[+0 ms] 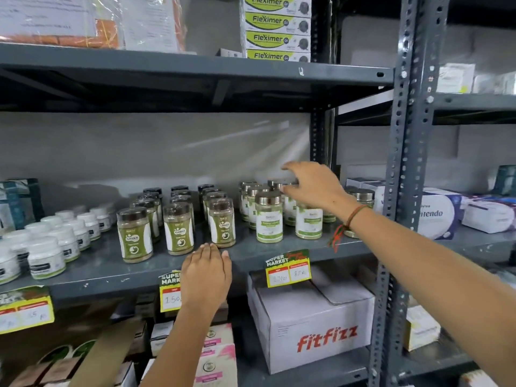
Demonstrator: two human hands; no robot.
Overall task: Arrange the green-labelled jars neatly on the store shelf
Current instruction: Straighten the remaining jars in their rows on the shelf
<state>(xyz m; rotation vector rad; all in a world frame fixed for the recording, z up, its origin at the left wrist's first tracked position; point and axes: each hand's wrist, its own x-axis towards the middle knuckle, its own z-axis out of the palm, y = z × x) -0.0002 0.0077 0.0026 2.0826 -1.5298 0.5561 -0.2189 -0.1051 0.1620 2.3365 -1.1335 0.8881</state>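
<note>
Several silver-lidded jars with white and green labels [269, 216] stand in a cluster on the grey metal shelf [279, 252], right of centre. My right hand [312, 182] reaches over that cluster, fingers spread and curled around the silver lid of a jar in the back rows; whether it grips the lid I cannot tell. My left hand [206, 272] rests on the shelf's front edge with fingers together, holding nothing. Three rows of dark-lidded jars with olive-green labels [178, 227] stand to the left of the cluster.
White tubs [47, 255] fill the shelf's left end. A grey upright post [402, 163] bounds the bay on the right, with white packs [438, 213] beyond it. Yellow price tags [287, 269] hang from the shelf edge. A white box [312, 319] sits below.
</note>
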